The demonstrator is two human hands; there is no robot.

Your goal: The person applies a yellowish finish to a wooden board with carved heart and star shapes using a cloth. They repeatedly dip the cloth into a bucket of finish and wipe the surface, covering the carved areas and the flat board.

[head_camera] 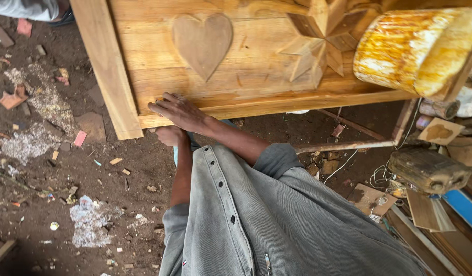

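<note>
While right hand presses wooden panel, left hand half-hidden beneath.

The carved wooden panel lay flat, its pale boards bearing a raised heart and, beside it, a many-pointed star. The right hand rested spread on its near edge, while the left hand sat just under that edge.

Containers and cardboard to your right, none on the floor at left.
You have a yellow and white cylindrical tin on the wooden panel's right end, a grimy brown jerrycan below it, and flat brown cardboard pieces beside that.
</note>
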